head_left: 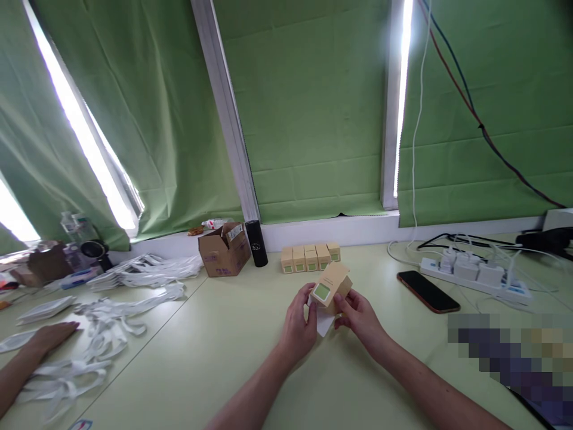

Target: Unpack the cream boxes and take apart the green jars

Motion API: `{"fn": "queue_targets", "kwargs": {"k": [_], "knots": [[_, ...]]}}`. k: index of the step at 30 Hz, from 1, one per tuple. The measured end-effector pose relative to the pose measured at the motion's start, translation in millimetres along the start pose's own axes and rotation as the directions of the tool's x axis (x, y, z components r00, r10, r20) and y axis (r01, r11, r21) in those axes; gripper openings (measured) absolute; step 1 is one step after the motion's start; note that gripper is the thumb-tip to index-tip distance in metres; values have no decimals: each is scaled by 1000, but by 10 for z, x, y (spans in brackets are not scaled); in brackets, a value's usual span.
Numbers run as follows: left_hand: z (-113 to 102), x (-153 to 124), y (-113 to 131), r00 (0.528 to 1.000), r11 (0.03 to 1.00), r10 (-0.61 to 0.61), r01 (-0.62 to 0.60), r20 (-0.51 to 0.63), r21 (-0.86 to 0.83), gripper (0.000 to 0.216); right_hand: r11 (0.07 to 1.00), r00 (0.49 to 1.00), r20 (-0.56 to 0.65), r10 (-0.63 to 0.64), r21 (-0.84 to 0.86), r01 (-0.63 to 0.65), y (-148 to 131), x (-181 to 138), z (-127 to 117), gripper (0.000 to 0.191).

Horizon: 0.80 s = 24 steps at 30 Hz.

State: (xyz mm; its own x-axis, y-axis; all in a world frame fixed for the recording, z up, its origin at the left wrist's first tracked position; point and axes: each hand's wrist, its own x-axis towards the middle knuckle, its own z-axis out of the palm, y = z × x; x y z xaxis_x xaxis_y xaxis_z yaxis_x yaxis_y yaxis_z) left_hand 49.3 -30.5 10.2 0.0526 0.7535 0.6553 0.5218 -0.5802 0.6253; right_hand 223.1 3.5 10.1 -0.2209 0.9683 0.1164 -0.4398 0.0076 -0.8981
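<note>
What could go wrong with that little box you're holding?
The small tan box is held tilted between the left hand and right hand, so it might slip or get squashed. The white paper under it looks loose and could fall out. It might also bump the row of boxes behind.

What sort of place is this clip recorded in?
Likely a small packing workroom: a long table by green curtains carries a row of identical tan boxes and heaps of white pieces, while the left hand and right hand hold another small tan box.
</note>
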Motion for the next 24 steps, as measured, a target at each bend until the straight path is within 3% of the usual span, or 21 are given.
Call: {"fn": "queue_targets", "kwargs": {"k": [5, 9, 14, 19, 24], "knots": [[1, 4, 40, 998, 994, -47, 52, 50, -97, 54, 997, 996, 54, 69, -19, -68, -46, -54, 10, 67], [1, 6, 34, 988, 963, -134, 149, 82, -225, 53, 996, 998, 13, 69, -52, -68, -60, -48, 1, 70], [-15, 52, 30, 955, 788, -253, 297, 156, -539, 60, 995, 998, -27, 55, -78, -57, -63, -26, -19, 67], [-44, 91, 52, 930, 765, -343, 358, 132, -535, 60, 994, 999, -35, 30, -107, -34, -72, -40, -18, 63], [-19, 105, 18, 923, 768, -347, 381, 165, -515, 55, 990, 1000, -23, 0, -142, -3, -64, -40, -23, 63]]}}
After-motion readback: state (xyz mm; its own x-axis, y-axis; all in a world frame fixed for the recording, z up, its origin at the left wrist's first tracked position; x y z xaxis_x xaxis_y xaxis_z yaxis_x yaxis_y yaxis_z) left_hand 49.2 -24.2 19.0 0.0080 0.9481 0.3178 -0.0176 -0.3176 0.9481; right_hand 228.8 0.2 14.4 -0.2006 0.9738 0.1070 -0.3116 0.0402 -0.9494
